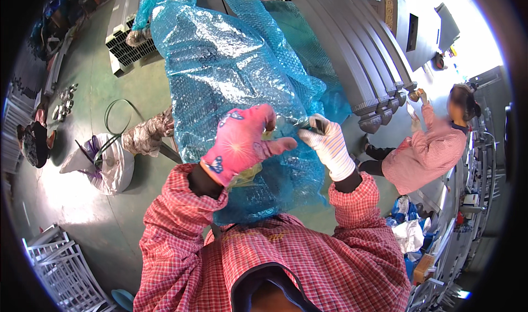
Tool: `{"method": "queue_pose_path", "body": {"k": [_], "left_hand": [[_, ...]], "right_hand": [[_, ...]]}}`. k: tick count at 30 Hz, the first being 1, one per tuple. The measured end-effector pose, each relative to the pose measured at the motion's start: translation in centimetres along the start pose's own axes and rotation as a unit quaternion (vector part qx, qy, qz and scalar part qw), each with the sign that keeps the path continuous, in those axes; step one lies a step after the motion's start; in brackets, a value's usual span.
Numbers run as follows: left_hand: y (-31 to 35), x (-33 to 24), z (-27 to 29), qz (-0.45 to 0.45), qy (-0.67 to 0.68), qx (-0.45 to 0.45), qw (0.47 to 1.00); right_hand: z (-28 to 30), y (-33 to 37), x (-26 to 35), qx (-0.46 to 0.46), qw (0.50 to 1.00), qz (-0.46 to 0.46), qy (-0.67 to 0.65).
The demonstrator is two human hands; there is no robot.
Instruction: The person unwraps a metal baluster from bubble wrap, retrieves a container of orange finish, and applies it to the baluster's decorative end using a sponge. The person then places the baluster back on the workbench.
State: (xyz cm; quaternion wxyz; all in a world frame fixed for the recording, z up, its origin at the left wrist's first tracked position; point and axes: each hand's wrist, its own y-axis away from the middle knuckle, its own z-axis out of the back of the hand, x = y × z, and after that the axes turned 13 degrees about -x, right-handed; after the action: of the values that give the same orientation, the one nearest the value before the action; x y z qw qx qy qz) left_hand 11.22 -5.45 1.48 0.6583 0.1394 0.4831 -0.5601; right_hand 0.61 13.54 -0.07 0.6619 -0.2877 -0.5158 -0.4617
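A long bundle in blue bubble wrap [220,64] stretches away in front of me, its shiny film creased. Over its near part, my left hand [239,141] wears a pink glove with blue butterflies. Its thumb points right, apart from the bent fingers, and nothing shows between them. Just to the right, my right hand [331,147], in a white striped glove, is closed at the fingertips around a small dark thing too hidden to name. The wrap's near end hangs close to my body.
Long grey metal panels [352,42] lie at the far right. A person in a pink checked smock [426,155] stands beside their ends. At left are a white sack [113,171] and cloth-wrapped supports [148,133]. Silver metal frames [66,271] are stacked at lower left.
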Motion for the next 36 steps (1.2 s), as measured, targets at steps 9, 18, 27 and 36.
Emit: {"method": "queue_pose_path", "body": {"k": [9, 18, 27, 36], "left_hand": [[-0.7, 0.0, -2.5, -0.118, -0.149, 0.046, 0.981], [-0.9, 1.1, -1.5, -0.155, -0.102, 0.092, 0.978], [0.2, 3.2, -0.4, -0.015, 0.237, 0.027, 0.971], [10.7, 15.8, 14.1, 0.280, 0.203, -0.500, 0.794]], "right_hand": [[-0.3, 1.0, 2.3, 0.055, 0.996, -0.055, 0.043], [-1.3, 0.1, 2.7, 0.037, 0.950, 0.266, 0.160], [-2.3, 0.3, 1.6, -0.094, 0.949, 0.242, 0.178], [0.1, -4.0, -7.7, -0.227, 0.866, 0.188, 0.404]]}}
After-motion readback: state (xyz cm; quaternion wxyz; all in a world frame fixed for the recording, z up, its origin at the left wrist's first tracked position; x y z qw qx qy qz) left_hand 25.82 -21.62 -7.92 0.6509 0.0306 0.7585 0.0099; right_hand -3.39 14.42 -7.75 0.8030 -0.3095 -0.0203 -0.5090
